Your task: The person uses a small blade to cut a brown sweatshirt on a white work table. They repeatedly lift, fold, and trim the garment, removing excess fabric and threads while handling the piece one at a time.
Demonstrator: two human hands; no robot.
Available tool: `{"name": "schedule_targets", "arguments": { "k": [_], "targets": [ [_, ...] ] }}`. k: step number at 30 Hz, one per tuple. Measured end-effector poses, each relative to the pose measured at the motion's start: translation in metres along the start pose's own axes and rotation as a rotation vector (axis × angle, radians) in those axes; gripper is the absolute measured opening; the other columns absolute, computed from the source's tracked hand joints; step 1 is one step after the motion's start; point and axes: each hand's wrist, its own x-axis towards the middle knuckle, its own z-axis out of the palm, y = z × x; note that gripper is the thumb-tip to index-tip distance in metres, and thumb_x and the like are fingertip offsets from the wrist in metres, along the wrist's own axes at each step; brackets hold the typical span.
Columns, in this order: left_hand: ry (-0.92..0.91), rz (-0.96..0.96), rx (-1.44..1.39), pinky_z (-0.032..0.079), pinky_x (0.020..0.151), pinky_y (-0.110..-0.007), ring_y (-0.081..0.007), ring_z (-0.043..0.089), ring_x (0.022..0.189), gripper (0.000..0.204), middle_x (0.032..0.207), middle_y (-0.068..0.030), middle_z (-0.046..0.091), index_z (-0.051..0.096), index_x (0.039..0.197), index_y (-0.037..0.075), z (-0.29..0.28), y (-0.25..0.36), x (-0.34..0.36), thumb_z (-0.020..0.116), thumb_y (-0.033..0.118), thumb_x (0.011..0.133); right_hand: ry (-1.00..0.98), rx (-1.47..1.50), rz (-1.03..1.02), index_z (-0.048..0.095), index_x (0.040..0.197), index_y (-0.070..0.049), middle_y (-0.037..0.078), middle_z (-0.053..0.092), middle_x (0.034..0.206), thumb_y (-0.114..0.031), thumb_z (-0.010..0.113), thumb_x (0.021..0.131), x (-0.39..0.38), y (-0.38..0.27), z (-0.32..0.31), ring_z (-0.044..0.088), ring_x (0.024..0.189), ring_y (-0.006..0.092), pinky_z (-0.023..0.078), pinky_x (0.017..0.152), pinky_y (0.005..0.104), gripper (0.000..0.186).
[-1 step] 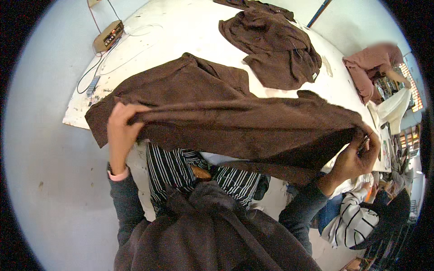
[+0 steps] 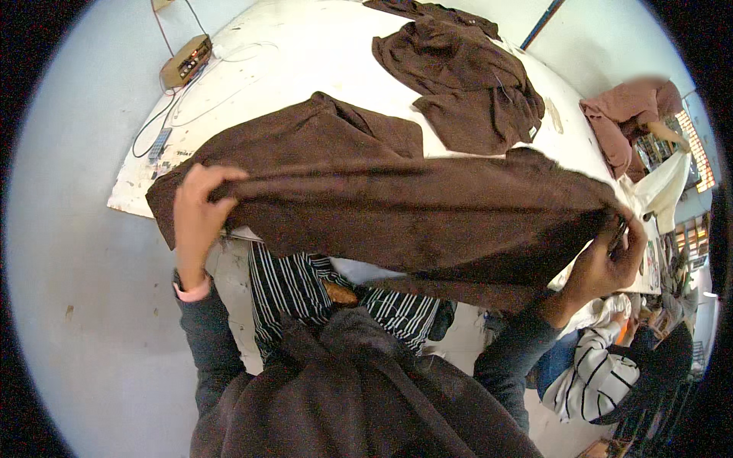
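A wide piece of dark brown cloth stretches across in front of me, above the near side of the white table. At its left end, my left hand curls its fingers over the top and keeps its thumb below, with cloth in between. My right hand is closed around the right end, where the cloth bunches into dark folds. Something thin and dark shows by the right fingers, too small to name. Behind the stretched part, more brown cloth lies flat on the table.
A heap of brown garments lies on the far part of the table. At the far left stand a brown control box and cables. To the right, a person in a pinkish top handles white cloth; nearer is a person in striped sleeves.
My left hand has shifted slightly left, and the cloth beside it hangs a little lower and flatter. My right hand stays at the right end, nearly in place.
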Motion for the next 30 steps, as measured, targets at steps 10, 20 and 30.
{"name": "schedule_targets", "arguments": {
  "k": [10, 20, 30],
  "targets": [
    [0.334, 0.368, 0.293, 0.048, 0.102, -0.048, -0.0421, 0.056, 0.126, 0.064, 0.155, -0.0155, 0.046, 0.050, 0.148, 0.021, 0.019, 0.009, 0.155, 0.073, 0.015, 0.088, -0.174, -0.476, -0.259, 0.063, 0.125, -0.020, 0.008, 0.068, 0.120, -0.002, 0.070, 0.079, 0.067, 0.048, 0.116, 0.070, 0.099, 0.0316, 0.055, 0.082, 0.0402, 0.050],
    [0.080, -0.316, -0.003, 0.054, 0.076, -0.038, -0.0295, 0.070, 0.085, 0.023, 0.105, -0.0134, 0.071, 0.066, 0.113, 0.005, 0.033, -0.008, -0.005, 0.065, 0.023, 0.098, -0.861, 0.028, 0.037, 0.066, 0.109, -0.004, 0.016, 0.067, 0.104, 0.010, 0.052, 0.069, -0.077, 0.013, 0.068, 0.068, 0.095, 0.0351, 0.054, 0.083, 0.0374, 0.044],
    [-0.026, -0.201, 0.002, 0.052, 0.075, -0.036, -0.0281, 0.065, 0.086, 0.025, 0.090, -0.0091, 0.066, 0.071, 0.091, 0.006, 0.099, -0.004, 0.010, 0.081, 0.028, 0.084, -1.192, 0.093, -0.100, 0.066, 0.119, -0.016, 0.008, 0.062, 0.111, -0.001, 0.064, 0.079, -0.155, -0.031, 0.143, 0.069, 0.088, 0.0337, 0.056, 0.074, 0.0437, 0.043]
  ]
}}
